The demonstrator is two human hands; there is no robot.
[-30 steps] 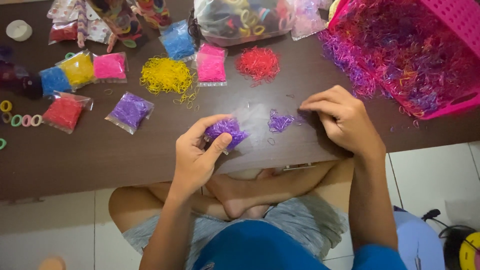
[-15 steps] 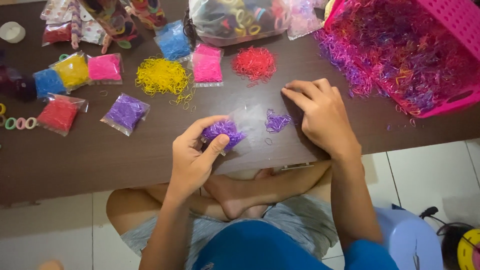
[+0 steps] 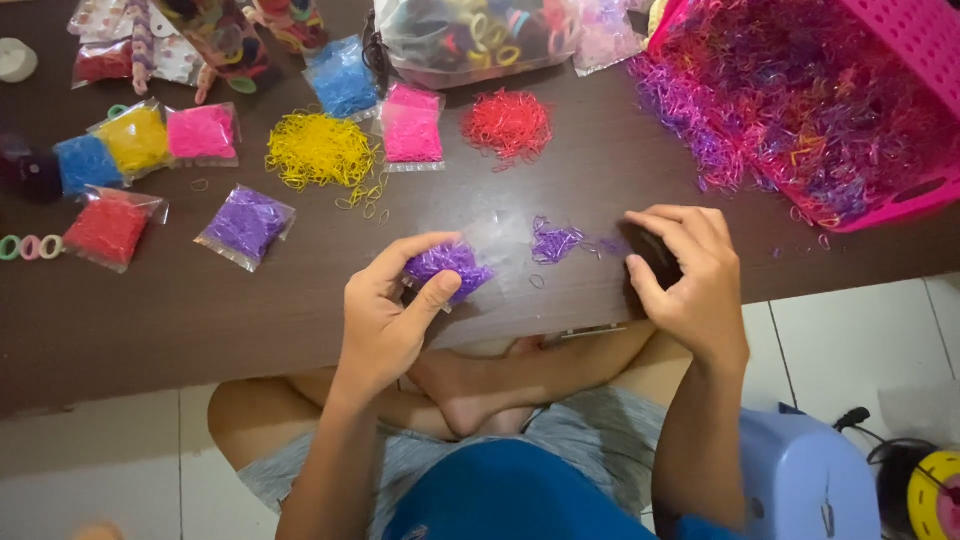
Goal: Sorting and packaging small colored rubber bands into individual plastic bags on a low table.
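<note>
Two loose band heaps, yellow [image 3: 318, 150] and red [image 3: 506, 122], lie beyond both hands.

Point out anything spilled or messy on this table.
The pink basket lies tipped, with a tangle of pink and purple elastic bands spilling across the dark table. Loose yellow bands and red bands sit unbagged, with a few yellow strays trailing toward the near edge.

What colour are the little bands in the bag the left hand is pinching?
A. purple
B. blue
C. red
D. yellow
A: the left hand pinches a small clear bag between thumb and fingers, and the bands bunched inside it are purple.
</note>
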